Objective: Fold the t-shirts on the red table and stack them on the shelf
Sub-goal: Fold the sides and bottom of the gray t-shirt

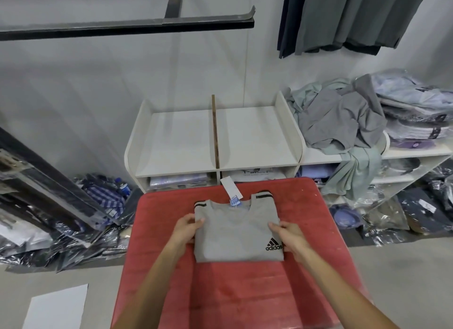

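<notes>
A folded grey t-shirt [236,233] with a black logo and a white hang tag lies on the red table [235,292]. My left hand [187,229] grips its left edge, thumb on top. At the shirt's right edge my right hand [288,238] holds on beside the logo. Behind the table stands a white shelf [215,137] with two bare top compartments split by a brown divider. A loose heap of grey and pale green t-shirts [340,122] rests on the shelf unit to the right.
Packaged shirts [414,108] are stacked at far right and in the lower shelf cubbies. Plastic-wrapped garments [73,230] cover the floor on both sides. A black rail [127,28] and hanging grey clothes [348,17] are overhead. White paper [56,306] lies on the floor.
</notes>
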